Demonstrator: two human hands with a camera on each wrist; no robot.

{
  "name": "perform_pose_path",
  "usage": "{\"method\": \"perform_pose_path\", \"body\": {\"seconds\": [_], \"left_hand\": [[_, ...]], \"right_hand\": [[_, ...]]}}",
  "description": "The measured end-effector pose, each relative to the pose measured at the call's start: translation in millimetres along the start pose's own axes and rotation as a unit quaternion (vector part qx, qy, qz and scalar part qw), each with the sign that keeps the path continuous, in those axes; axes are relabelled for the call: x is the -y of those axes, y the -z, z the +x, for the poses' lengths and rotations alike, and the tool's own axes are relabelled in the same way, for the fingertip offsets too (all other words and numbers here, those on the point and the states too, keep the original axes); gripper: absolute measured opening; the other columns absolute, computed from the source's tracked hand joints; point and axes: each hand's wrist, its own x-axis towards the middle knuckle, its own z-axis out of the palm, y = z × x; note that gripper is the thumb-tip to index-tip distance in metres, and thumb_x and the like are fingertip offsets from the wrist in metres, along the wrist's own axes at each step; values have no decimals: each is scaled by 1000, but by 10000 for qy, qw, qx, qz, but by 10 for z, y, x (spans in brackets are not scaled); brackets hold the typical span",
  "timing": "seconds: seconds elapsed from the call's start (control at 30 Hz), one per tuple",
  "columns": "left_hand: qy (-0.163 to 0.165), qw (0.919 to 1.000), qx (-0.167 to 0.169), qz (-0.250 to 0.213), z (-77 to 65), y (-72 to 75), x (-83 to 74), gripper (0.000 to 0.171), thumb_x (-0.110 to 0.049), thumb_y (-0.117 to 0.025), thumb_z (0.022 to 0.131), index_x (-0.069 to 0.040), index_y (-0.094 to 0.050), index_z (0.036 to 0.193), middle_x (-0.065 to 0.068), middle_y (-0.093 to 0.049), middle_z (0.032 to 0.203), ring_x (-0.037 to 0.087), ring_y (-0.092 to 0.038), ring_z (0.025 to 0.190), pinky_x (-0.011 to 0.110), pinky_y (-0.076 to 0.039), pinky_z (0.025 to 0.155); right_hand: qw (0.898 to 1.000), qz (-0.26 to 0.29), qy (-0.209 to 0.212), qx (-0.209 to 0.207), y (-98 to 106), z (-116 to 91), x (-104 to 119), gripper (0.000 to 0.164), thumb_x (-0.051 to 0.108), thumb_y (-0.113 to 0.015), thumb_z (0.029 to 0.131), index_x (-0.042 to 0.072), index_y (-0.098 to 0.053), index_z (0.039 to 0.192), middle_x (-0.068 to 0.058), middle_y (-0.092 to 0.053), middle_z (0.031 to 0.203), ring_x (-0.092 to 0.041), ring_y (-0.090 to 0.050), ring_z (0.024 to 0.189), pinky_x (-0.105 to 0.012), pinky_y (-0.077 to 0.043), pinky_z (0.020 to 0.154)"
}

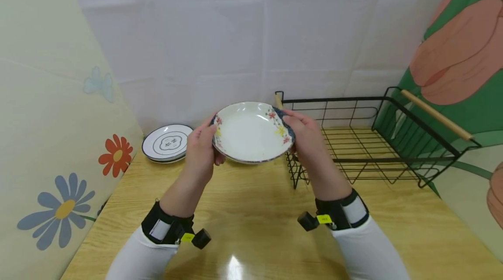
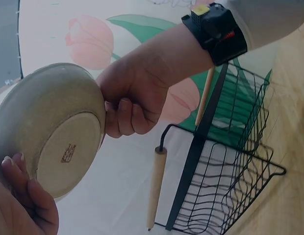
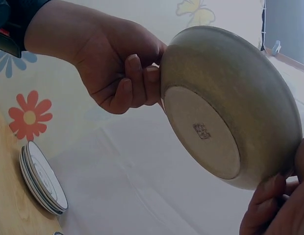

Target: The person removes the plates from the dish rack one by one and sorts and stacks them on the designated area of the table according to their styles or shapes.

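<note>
Both hands hold a round, shallow white plate (image 1: 251, 133) with red and yellow flowers and a blue patterned rim. It is lifted above the table and tilted, its inside facing the head camera. My left hand (image 1: 201, 142) grips the left rim with the thumb on top and fingers beneath. On the opposite rim, my right hand (image 1: 305, 138) pinches in the same way. From below, the wrist views show the plate's underside (image 2: 68, 152) with a small stamped mark inside its foot ring. In the right wrist view, the left hand's curled fingers (image 3: 135, 81) meet the edge.
A short stack of white plates (image 1: 167, 142) with dark rims sits at the back left of the wooden table (image 1: 243, 210). To the right stands a black wire rack (image 1: 369, 157) with wooden handles. White cloth (image 1: 204, 35) hangs behind, between flowered wall coverings.
</note>
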Motion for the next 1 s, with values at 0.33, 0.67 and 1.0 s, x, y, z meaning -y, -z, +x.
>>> {"method": "perform_pose_path", "body": {"seconds": [0.33,0.67,1.0], "left_hand": [[-339,9986,-131,383,404,74,-160,45,-26,-41,108,-21,-53,151,-3,-59,57,9,-43,42,22,-39,42],[-332,9975,-478,405,712,139,-130,47,-24,-44,107,-14,-50,152,-3,-60,55,8,-47,41,20,-40,40],[110,9942,-916,561,990,355,107,42,-22,-46,107,-15,-57,147,-4,-62,58,7,-50,43,19,-41,40]], "right_hand": [[9843,1426,-274,-1004,-283,347,161,35,36,-57,105,5,-70,114,2,-70,70,-8,-61,50,-21,-46,42],[9791,1517,-516,-1255,-503,610,188,24,30,-54,105,10,-68,108,2,-66,74,-10,-59,54,-23,-47,46],[9714,1395,-948,-1670,-738,844,-58,47,29,-57,105,20,-53,150,3,-68,78,-7,-48,48,-19,-39,45]]}}
